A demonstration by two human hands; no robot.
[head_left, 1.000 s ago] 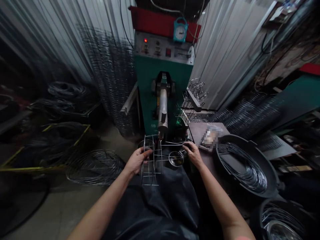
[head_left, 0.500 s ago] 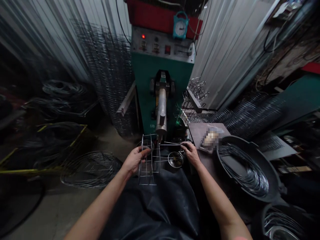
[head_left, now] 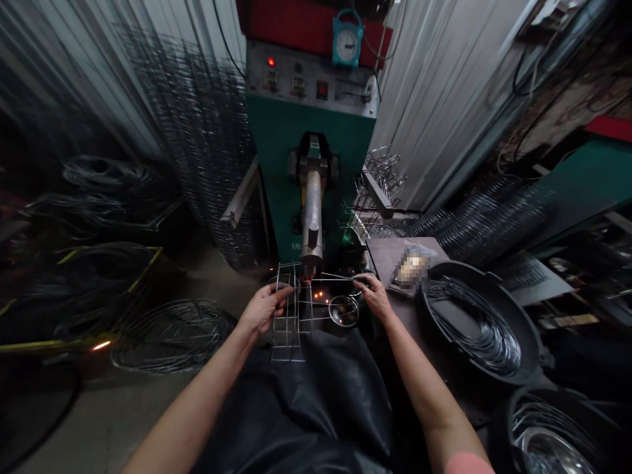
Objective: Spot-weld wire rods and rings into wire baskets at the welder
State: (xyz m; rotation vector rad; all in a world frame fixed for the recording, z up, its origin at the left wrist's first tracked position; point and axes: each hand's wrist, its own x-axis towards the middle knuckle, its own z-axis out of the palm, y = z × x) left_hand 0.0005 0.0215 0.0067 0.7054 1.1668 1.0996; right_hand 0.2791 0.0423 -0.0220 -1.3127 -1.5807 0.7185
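I hold a small wire grid frame under the metal electrode of a green spot-welding machine. My left hand is closed on the frame's left side. My right hand pinches a thin wire at the frame's right end. Orange sparks glow where the electrode tip meets the wire. A small round metal bowl sits just below the frame, between my hands. A black apron covers my lap.
A black tub of wire pieces stands at the right, another tub at the lower right. Wire coils lie on the floor at left. Stacked wire mesh panels lean behind. Finished wire racks sit beside the machine.
The electrode has come down on the frame and sparks now fly at the weld point. Both hands keep their grip; the view has shifted slightly.
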